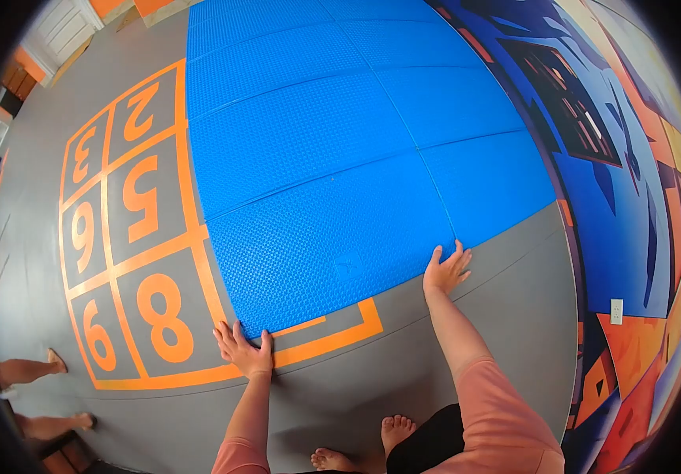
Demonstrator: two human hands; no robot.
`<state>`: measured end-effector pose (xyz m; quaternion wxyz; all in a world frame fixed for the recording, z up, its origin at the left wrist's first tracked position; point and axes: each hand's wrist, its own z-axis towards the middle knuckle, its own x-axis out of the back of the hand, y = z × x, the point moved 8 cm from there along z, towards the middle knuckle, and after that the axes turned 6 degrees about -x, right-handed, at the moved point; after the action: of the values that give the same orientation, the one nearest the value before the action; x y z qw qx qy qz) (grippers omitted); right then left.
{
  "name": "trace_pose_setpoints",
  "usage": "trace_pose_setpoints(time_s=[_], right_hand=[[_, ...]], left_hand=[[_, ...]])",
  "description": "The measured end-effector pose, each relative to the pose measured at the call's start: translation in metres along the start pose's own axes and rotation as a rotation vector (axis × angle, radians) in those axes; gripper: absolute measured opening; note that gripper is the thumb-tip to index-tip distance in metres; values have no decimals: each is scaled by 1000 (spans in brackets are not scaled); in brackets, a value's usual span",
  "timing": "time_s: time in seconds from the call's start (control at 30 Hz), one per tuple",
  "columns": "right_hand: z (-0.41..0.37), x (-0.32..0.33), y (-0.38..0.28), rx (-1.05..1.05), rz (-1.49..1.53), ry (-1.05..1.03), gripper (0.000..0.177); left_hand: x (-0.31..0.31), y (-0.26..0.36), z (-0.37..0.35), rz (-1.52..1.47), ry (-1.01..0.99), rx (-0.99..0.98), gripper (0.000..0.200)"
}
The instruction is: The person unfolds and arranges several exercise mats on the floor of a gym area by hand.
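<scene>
Blue textured foam mats (301,237) lie flat on the grey floor, with several panels in two columns. My left hand (245,351) is at the near left corner of the closest mat, its fingers spread against the edge. At that mat's near edge, by the seam with the right column, my right hand (446,270) rests with fingers stretched apart. Both hands touch the mat edge and neither is wrapped round it. A small square mark (348,266) shows on the mat surface between them.
An orange numbered grid (111,268) is marked on the floor left of the mats, partly under them. A painted wall (617,229) with an outlet (616,311) runs along the right. Another person's legs (30,371) show at lower left; a white door (62,35) stands far left.
</scene>
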<state>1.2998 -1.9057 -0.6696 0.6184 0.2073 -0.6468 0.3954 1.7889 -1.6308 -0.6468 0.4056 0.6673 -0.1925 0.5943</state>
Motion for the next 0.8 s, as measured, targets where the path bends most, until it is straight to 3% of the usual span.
trace_pose_setpoints(time_s=[0.63,0.73,0.8], right_hand=[[0,-8,-4,35,-80,-25,54],[-1,-4,-5,63,-167,-78,65],[-2,5,-9,24,-8,-247,82]], left_hand=[[-8,-10,0,-3,20,20,75],[0,-6,0,10,37,21,76],[4,-6,2,-59,6,34,77]])
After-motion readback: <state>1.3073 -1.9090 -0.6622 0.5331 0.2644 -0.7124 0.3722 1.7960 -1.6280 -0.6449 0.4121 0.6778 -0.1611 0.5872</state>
